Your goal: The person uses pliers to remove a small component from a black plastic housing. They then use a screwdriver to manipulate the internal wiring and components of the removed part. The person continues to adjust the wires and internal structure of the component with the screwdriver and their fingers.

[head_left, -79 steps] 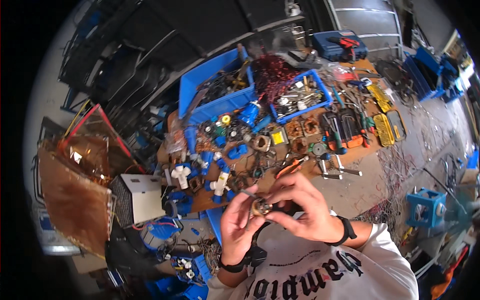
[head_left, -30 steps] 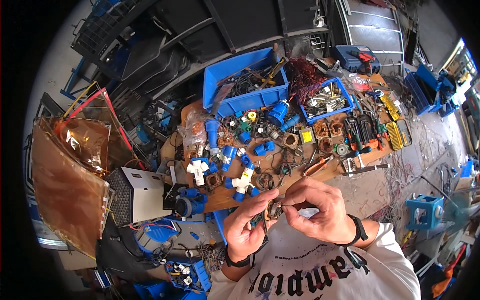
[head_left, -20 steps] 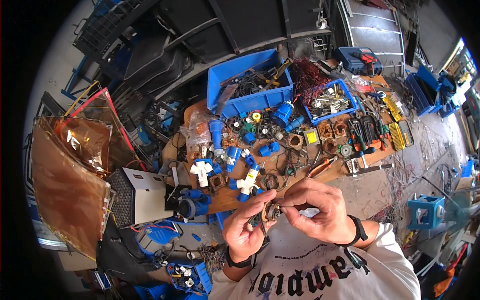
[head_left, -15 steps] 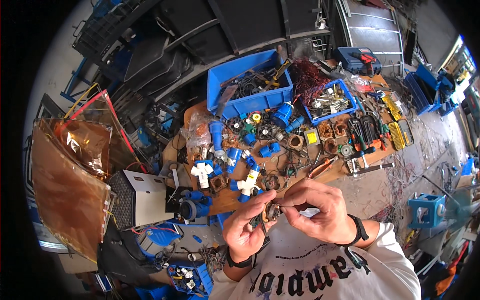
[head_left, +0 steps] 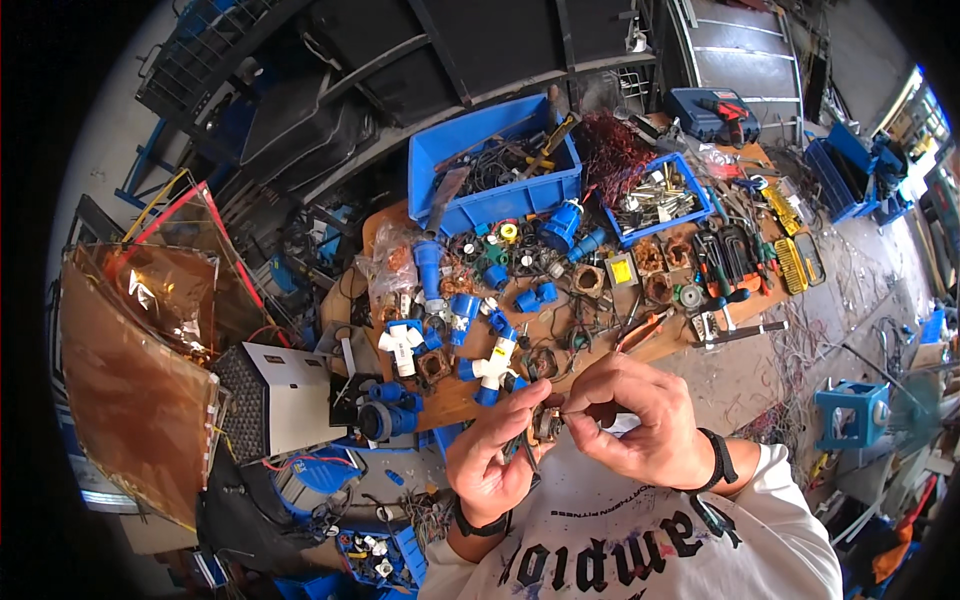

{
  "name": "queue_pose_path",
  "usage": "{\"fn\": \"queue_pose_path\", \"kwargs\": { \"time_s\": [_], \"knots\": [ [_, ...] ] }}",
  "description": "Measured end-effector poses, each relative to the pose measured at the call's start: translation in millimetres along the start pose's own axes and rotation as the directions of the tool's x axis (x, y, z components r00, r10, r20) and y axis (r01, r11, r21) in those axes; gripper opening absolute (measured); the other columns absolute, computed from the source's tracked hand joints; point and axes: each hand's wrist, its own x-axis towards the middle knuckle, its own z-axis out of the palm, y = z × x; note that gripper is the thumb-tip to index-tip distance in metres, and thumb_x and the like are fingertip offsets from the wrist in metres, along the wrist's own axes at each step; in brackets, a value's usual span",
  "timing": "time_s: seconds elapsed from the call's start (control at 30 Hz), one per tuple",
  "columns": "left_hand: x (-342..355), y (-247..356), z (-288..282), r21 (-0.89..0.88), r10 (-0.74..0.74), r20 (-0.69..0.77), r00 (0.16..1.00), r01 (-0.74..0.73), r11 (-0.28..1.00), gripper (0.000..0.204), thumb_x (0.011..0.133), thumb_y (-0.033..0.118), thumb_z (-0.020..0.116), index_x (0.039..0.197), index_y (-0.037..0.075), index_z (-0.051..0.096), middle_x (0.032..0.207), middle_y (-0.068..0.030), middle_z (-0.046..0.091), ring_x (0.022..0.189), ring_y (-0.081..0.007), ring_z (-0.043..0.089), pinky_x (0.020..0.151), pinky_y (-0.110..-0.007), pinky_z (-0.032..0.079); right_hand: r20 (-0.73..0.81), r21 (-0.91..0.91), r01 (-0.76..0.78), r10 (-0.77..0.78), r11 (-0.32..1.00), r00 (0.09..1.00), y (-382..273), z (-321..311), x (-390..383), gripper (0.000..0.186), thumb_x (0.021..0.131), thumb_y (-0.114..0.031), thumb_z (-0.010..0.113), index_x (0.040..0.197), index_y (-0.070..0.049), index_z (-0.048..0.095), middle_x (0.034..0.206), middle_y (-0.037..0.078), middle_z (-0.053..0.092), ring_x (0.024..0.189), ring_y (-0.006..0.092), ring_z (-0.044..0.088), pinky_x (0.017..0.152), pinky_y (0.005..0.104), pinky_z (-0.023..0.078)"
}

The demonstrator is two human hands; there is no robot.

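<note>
A small round copper-coloured component with dark inner parts (head_left: 546,424) is held at chest height, just in front of the wooden bench's near edge. My left hand (head_left: 492,455) grips it from the left with thumb and fingers, and a narrow dark strip runs down beside the thumb. On the right, my right hand (head_left: 635,420) is closed in a pinch at the component's edge, fingertips touching something small and thin that I cannot make out. Beyond both hands lie white-and-blue pipe fittings (head_left: 492,365), blue couplings (head_left: 463,320) and rusty square parts (head_left: 588,282).
The cluttered bench (head_left: 650,350) carries a large blue bin (head_left: 470,210), a small blue crate (head_left: 630,235), hand tools and a tool case (head_left: 705,125). Left stand copper-coloured panels (head_left: 135,400) and a grey box (head_left: 295,395); right, a teal frame (head_left: 840,425) and tangled wire.
Since the oldest frame both hands have shifted right in view, and my right fingers have moved from around the component to a pinch at its edge. Over the last second they barely move.
</note>
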Motion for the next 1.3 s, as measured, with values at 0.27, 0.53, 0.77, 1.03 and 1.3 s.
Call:
{"fn": "queue_pose_path", "kwargs": {
  "time_s": [0.27, 0.53, 0.77, 1.03, 1.3],
  "knots": [
    [1.8, 2.1, -2.0, 0.074, 0.009, 0.007, 1.0, -0.01, 0.997, 0.043, 0.081, -0.016, 0.054, 0.122, -0.004, 0.057, 0.118, -0.0329, 0.061, 0.111, -0.0426, 0.063, 0.091, -0.046, 0.054, 0.061, 0.027, -0.028, 0.027, 0.999, 0.998, 2.4, -1.7, 2.8, 0.012, 0.079, 0.0, 0.07, 0.088, -0.003, 0.062, 0.084, 0.006, 0.063, 0.068, 0.0174, 0.063, 0.057, 0.0284, 0.051],
    [0.8, 1.5, -2.9, 0.088, -0.007, 0.016, 1.0, 0.006, 0.996, 0.043, 0.08, -0.017, 0.053, 0.12, -0.004, 0.059, 0.116, -0.0319, 0.063, 0.109, -0.0412, 0.064, 0.089, -0.044, 0.055, 0.09, 0.038, -0.03, 0.026, 0.999, 0.996, 8.2, 0.6, 1.8, 0.013, 0.08, 0.0, 0.07, 0.088, -0.002, 0.059, 0.083, 0.007, 0.061, 0.066, 0.017, 0.063, 0.059, 0.029, 0.052],
    [3.6, -0.1, -1.1, 0.147, 0.047, 0.003, 0.999, -0.047, 0.988, 0.051, 0.075, -0.021, 0.053, 0.122, -0.003, 0.058, 0.118, -0.0307, 0.062, 0.109, -0.0411, 0.064, 0.088, -0.044, 0.056, 0.023, -0.003, 0.021, -0.021, 1.0, 1.0, 6.3, 1.9, 0.3, 0.013, 0.08, 0.001, 0.07, 0.088, -0.002, 0.06, 0.084, 0.007, 0.062, 0.068, 0.0171, 0.065, 0.06, 0.0286, 0.053],
    [5.9, 2.8, 2.3, 0.191, 0.073, 0.048, 0.996, -0.081, 0.978, 0.056, 0.072, -0.021, 0.045, 0.124, -0.004, 0.058, 0.119, -0.0319, 0.061, 0.109, -0.0423, 0.064, 0.088, -0.044, 0.056, 0.019, 0.015, -0.013, 0.013, 1.0, 1.0, 8.2, 0.9, -4.0, 0.015, 0.079, 0.002, 0.071, 0.088, -0.002, 0.059, 0.085, 0.008, 0.062, 0.069, 0.0168, 0.065, 0.061, 0.0281, 0.054],
    [-1.7, 2.5, 4.9, 0.204, 0.033, 0.005, 0.999, -0.033, 0.978, 0.051, 0.077, -0.012, 0.058, 0.126, 0.0, 0.056, 0.12, -0.0297, 0.061, 0.11, -0.04, 0.063, 0.09, -0.045, 0.054, 0.017, 0.072, -0.014, 0.013, 0.997, 1.0, 12.6, 1.2, -7.3, 0.014, 0.081, 0.0, 0.071, 0.09, -0.002, 0.06, 0.085, 0.007, 0.061, 0.067, 0.0151, 0.063, 0.059, 0.0271, 0.052]
  ]
}}
